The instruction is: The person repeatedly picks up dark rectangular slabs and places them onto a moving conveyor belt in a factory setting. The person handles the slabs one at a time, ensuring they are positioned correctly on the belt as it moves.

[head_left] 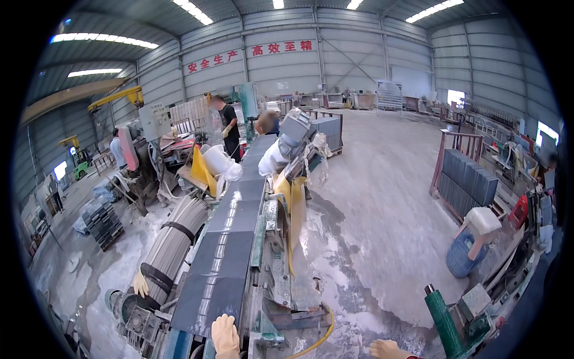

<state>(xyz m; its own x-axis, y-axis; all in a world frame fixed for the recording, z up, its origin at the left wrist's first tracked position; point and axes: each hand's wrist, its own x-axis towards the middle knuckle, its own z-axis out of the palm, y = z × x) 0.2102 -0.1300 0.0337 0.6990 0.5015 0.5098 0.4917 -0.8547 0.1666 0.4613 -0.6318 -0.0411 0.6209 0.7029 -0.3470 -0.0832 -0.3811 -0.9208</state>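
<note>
A row of dark grey stone slabs (230, 239) lies end to end on a long conveyor line (258, 239) that runs away from me. My left hand (225, 335), in a pale yellow glove, lies flat on the near edge of the closest slab (206, 299), fingers pointing up the line. My right hand (385, 349), also gloved, hovers low at the bottom edge over the wet floor, fingers spread and holding nothing. Another pale glove (140, 284) sits on the grey roller drum (173, 239) left of the line; whose it is I cannot tell.
Two people (226, 122) stand at the far end of the line. A green cylinder (443, 320) rises at lower right near a blue barrel (463, 254). A rack of slabs (466, 179) stands right, stacked slabs (103, 221) left. A yellow hose (320, 338) crosses the wet floor.
</note>
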